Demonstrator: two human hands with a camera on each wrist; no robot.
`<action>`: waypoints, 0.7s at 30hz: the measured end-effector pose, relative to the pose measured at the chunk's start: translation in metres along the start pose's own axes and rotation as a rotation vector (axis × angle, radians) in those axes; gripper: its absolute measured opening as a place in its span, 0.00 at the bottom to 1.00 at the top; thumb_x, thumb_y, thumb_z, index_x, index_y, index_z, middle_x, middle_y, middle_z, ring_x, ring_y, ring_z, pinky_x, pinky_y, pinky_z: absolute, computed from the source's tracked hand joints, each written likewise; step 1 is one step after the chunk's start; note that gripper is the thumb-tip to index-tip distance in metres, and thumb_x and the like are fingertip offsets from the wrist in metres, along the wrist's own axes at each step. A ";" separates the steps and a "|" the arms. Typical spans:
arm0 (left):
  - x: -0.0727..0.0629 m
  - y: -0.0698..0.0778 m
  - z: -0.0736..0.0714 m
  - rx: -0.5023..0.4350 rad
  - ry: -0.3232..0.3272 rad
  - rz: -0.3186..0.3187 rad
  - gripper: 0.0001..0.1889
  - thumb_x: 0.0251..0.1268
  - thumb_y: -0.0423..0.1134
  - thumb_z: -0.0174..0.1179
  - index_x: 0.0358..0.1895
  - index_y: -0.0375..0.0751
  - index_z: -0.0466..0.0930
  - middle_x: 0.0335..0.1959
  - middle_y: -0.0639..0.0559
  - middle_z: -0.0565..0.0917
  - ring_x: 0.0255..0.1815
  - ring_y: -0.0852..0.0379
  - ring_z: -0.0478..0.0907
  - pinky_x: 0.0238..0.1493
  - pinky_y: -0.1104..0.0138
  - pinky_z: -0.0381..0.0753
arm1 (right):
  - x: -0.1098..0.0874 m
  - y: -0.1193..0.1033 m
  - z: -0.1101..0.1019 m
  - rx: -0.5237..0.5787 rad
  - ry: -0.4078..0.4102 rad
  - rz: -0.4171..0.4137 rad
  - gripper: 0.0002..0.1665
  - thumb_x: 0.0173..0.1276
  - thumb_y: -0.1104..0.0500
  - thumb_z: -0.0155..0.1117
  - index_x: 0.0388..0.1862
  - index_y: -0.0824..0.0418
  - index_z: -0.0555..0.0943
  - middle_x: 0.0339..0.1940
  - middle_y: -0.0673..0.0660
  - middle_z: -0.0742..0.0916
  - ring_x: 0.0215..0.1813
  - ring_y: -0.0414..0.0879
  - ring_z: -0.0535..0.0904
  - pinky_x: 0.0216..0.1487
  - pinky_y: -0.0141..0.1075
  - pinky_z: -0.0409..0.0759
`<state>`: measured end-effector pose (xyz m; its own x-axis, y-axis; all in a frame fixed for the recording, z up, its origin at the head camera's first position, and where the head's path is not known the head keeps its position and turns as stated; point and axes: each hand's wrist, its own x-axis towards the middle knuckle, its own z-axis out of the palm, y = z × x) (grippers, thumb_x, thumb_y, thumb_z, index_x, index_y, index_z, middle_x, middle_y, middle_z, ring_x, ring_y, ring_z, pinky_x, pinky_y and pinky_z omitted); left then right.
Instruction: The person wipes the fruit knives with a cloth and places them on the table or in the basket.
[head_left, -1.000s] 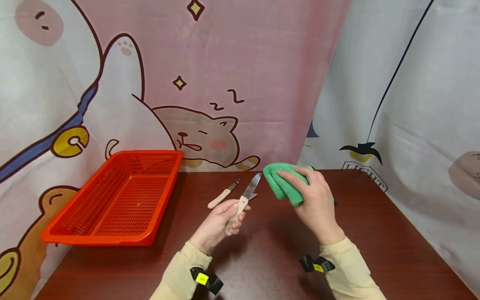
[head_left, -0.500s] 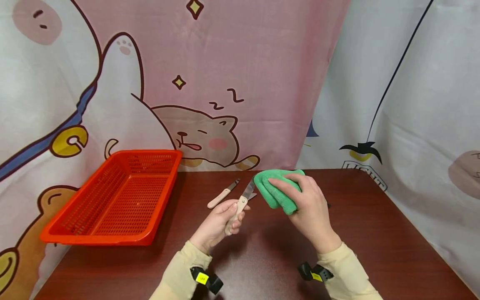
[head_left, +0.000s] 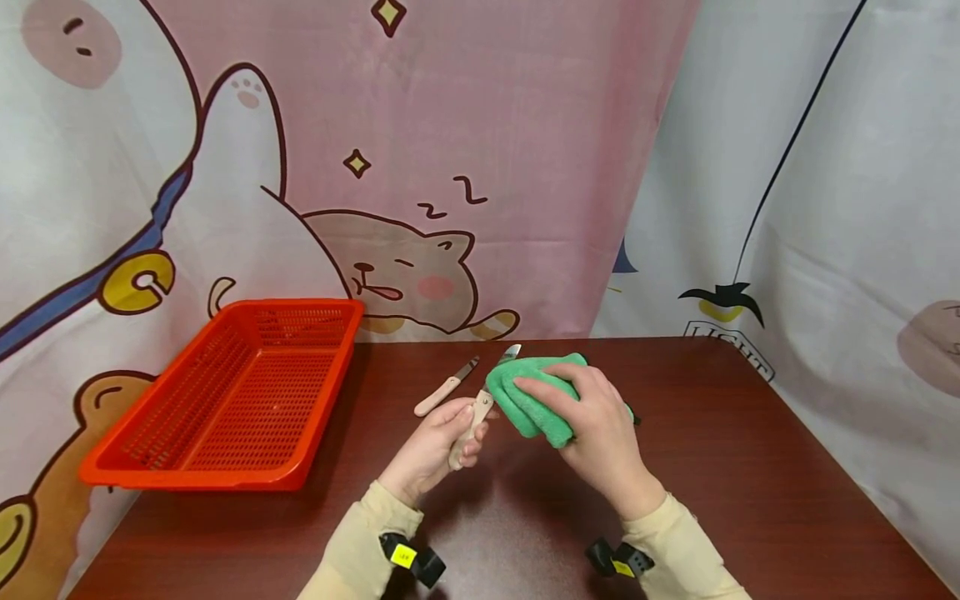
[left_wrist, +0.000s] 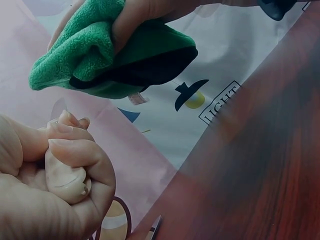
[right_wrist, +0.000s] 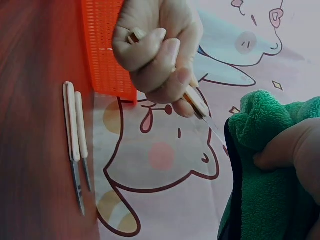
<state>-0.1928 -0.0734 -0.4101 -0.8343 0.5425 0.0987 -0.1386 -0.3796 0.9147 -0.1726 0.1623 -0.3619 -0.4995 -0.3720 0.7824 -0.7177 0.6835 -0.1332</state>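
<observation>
The left grip [head_left: 442, 437] is closed round the pale handle of a knife [head_left: 483, 406], just below the centre of the frame, thumb along the near side. The blade slants up and right, its middle masked by a green cloth [head_left: 531, 404], with the tip showing above. The right grip [head_left: 600, 429], right of centre, has thumb and fingers clamped on that cloth, which is bunched thick and dark along one edge. Whether it presses on the steel I cannot tell.

I'd judge the knife light and stiff, its handle smooth enough to slip a little in a loose hold; the handle is the place to take it, fingers clear of the edge. The cloth looks soft and springy, best held folded so several layers lie over the fingertips.

Just beyond the left grip, another knife [head_left: 437, 400] lies on the bench [head_left: 720, 450]. A third knife [right_wrist: 72, 120] rests beside it at the left of the right wrist view, mostly hidden from the head view. Farther out, a red basket [head_left: 300, 479] stands at left, before a cartoon curtain [head_left: 562, 125].
</observation>
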 end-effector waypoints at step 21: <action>-0.002 0.002 0.003 0.107 0.009 0.029 0.08 0.81 0.36 0.44 0.49 0.43 0.74 0.30 0.52 0.74 0.23 0.64 0.68 0.26 0.74 0.71 | -0.004 -0.003 0.015 -0.019 -0.053 -0.030 0.36 0.52 0.69 0.74 0.59 0.43 0.83 0.50 0.58 0.82 0.53 0.55 0.77 0.48 0.53 0.78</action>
<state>-0.1898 -0.0729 -0.4075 -0.8419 0.5255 0.1227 -0.0572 -0.3130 0.9480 -0.1760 0.1524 -0.3739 -0.5035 -0.4244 0.7526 -0.7234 0.6834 -0.0986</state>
